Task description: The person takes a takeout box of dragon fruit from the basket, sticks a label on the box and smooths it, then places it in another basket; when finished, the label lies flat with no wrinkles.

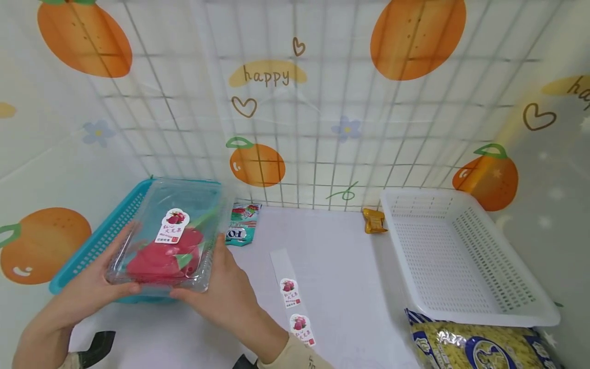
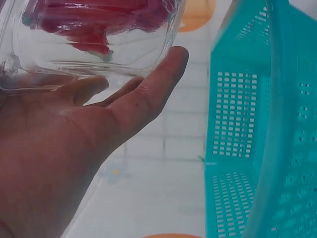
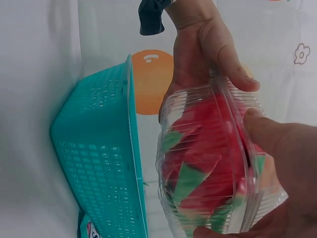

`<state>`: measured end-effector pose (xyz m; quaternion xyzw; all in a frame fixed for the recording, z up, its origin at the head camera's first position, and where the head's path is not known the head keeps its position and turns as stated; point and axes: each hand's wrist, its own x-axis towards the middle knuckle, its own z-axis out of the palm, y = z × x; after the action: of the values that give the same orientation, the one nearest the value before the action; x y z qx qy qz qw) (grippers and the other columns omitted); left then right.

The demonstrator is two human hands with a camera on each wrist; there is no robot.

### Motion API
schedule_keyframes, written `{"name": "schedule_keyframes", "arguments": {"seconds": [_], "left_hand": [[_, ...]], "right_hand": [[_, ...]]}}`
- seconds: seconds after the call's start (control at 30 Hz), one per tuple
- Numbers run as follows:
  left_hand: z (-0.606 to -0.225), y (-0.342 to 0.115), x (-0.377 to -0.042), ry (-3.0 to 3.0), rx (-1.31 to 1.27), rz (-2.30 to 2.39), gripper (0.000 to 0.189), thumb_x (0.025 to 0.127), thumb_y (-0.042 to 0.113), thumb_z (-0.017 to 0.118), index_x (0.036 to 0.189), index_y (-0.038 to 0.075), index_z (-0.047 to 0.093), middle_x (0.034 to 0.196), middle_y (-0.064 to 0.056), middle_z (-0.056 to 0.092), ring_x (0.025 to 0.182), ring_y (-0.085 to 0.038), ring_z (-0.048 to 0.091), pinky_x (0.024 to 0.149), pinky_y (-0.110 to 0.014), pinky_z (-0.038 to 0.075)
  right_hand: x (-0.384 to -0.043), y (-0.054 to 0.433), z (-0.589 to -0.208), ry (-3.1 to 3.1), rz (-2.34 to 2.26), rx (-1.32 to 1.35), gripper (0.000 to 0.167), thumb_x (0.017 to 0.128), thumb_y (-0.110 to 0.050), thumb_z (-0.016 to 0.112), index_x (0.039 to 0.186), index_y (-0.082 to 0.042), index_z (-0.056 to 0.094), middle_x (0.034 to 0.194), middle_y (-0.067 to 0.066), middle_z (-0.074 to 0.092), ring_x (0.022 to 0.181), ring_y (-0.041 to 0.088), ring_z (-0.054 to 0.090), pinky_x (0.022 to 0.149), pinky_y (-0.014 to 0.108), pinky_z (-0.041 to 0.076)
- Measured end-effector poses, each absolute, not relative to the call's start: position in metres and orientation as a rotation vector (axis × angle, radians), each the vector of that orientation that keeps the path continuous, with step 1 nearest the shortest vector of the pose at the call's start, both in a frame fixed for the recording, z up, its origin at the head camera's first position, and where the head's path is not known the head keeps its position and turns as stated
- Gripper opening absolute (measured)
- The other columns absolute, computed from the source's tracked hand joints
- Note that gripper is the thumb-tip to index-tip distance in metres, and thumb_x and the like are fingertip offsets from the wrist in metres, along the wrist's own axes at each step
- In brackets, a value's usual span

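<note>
Both my hands hold a clear plastic clamshell box [image 1: 144, 215] with red and green dragon fruit [image 1: 154, 260] inside. On its lid sits a white sticker [image 1: 172, 225] printed with dragon fruit and Chinese characters. My left hand [image 1: 94, 282] grips the left side, thumb at the near edge. Gripping the right side, my right hand [image 1: 232, 292] also has its thumb at the near edge. In the right wrist view the box stands apart from the teal basket [image 3: 94, 144]. The head view has it overlapping that basket, whose inside is mostly hidden.
A backing strip with two dragon fruit stickers [image 1: 289, 292] lies mid-table. Behind the box is a green packet [image 1: 244, 225]. At right stand a white basket [image 1: 442, 256], a small golden-wrapped piece [image 1: 374, 221] and a bag of yellow pasta [image 1: 479, 346]. A printed cloth covers the grid wall [image 1: 322, 113].
</note>
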<state>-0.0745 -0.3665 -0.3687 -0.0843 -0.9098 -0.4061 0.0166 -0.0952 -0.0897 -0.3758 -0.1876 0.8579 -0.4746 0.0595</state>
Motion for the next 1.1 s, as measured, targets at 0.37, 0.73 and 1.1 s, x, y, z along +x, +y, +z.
{"name": "schedule_keyframes", "arguments": {"seconds": [0.37, 0.73, 1.1], "left_hand": [[-0.371, -0.386, -0.074, -2.815, -0.310, -1.299, 0.106, 0.093, 0.018, 0.075, 0.164, 0.037, -0.002, 0.168, 0.023, 0.008, 0.124, 0.021, 0.028, 0.072, -0.022, 0.059], [-0.366, -0.395, -0.073, -2.777, -0.392, -1.380, 0.111, 0.091, 0.000, 0.073, 0.165, 0.031, -0.003, 0.170, 0.018, 0.005, 0.126, 0.026, 0.032, 0.075, -0.019, 0.058], [-0.367, -0.414, -0.080, -2.867, -0.310, -1.295, 0.113, 0.091, 0.007, 0.076, 0.164, 0.035, -0.006, 0.169, 0.023, 0.002, 0.132, 0.020, 0.024, 0.074, -0.018, 0.057]], "right_hand": [[-0.093, -0.099, -0.367, 2.657, -1.319, -0.605, 0.121, 0.078, -0.065, 0.079, 0.165, -0.015, 0.010, 0.159, -0.004, 0.042, 0.135, 0.021, 0.055, 0.094, 0.036, 0.059], [-0.099, -0.110, -0.366, 2.658, -1.267, -0.640, 0.120, 0.080, -0.065, 0.077, 0.165, -0.014, 0.011, 0.162, -0.005, 0.039, 0.137, 0.020, 0.055, 0.094, 0.033, 0.058], [-0.101, -0.124, -0.361, 2.640, -1.254, -0.615, 0.119, 0.079, -0.064, 0.078, 0.165, -0.014, 0.012, 0.162, -0.006, 0.039, 0.137, 0.019, 0.055, 0.093, 0.032, 0.059]]}}
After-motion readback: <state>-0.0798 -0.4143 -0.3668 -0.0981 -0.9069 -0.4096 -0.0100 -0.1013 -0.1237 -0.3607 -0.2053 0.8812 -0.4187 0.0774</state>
